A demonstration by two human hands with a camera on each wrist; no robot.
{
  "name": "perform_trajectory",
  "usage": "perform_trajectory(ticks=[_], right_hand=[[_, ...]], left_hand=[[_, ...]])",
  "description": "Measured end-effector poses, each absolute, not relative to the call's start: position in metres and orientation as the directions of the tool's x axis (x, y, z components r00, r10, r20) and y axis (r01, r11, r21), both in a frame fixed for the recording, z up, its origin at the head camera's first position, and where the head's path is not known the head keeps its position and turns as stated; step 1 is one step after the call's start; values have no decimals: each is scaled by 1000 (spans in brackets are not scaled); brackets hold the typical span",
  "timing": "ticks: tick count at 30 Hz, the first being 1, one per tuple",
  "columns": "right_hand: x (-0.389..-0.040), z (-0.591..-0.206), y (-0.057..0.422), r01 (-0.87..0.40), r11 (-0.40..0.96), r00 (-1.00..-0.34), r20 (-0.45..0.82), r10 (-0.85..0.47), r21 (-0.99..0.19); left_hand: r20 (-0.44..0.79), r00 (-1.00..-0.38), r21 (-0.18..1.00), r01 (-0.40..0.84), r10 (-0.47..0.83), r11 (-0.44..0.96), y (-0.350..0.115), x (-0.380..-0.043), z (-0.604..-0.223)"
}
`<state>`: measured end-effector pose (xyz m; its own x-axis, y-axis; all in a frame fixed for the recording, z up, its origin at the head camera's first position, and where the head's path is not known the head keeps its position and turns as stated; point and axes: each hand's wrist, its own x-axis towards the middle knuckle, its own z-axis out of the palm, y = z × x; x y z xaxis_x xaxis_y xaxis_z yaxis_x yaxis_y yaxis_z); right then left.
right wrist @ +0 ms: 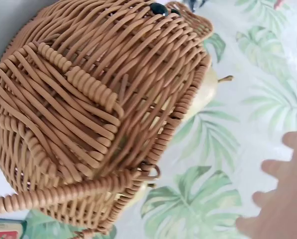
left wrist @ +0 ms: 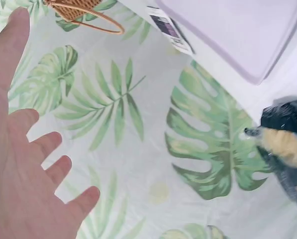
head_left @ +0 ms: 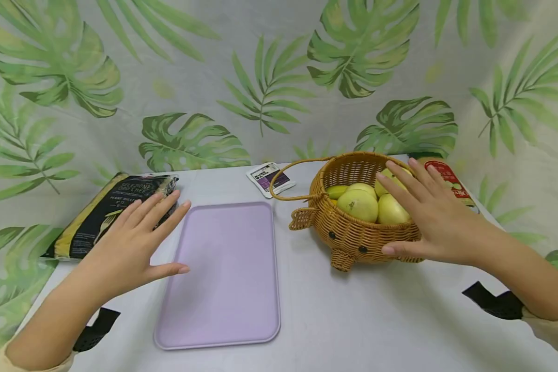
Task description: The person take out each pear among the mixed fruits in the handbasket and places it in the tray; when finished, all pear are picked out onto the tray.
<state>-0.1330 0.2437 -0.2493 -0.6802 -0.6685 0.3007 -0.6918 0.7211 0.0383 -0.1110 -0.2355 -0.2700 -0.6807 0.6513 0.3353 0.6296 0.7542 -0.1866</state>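
Note:
My left hand [head_left: 125, 253] hovers with fingers spread and holds nothing. It is between a black and yellow bag of penne pasta [head_left: 121, 194] and a flat lilac tray [head_left: 228, 274] with a raised rim. My right hand [head_left: 451, 225] is also spread and holds nothing, covering part of a brown wicker basket [head_left: 346, 232] in the head view. Round yellow-green fruits [head_left: 359, 205] and a longer green piece [head_left: 336, 192] lie inside it. In the right wrist view the basket's woven side fills the left half, and one pale fruit [right wrist: 203, 94] shows a stem.
A small white and purple packet [head_left: 270, 179] lies behind the tray, by the basket's handle [head_left: 283, 198]. At the back right a red-labelled package [head_left: 451, 178] is partly hidden by my right hand. A leaf-patterned cloth [head_left: 269, 77] rises behind the white table [head_left: 335, 320].

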Motion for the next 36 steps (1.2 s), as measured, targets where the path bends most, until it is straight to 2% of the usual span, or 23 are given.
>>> perform_trajectory(ticks=[3,7,15,21,31,36], right_hand=[[-138,-251,244,-738,674,-641,340,-688,-30],[-143,-254,243,-771,619,-625,364,-690,-149],[-149,-259,239,-728,618,-685,354,-636,-298],[-154,-263,237,-686,644,-727,342,-595,-339],[-161,-270,236,-636,645,-771,304,-560,-425],[-165,-275,237,-639,616,-767,319,-557,-461]], left_hand=[[373,-659,-138,657,654,741,-240,-112,-285],[340,-720,-28,636,605,771,-245,-108,-305],[222,-859,252,508,462,824,-252,-102,-339],[117,-908,449,409,402,794,-263,-100,-366],[35,-935,555,312,353,771,-274,-95,-391],[21,-936,600,292,350,745,-278,-93,-395]])
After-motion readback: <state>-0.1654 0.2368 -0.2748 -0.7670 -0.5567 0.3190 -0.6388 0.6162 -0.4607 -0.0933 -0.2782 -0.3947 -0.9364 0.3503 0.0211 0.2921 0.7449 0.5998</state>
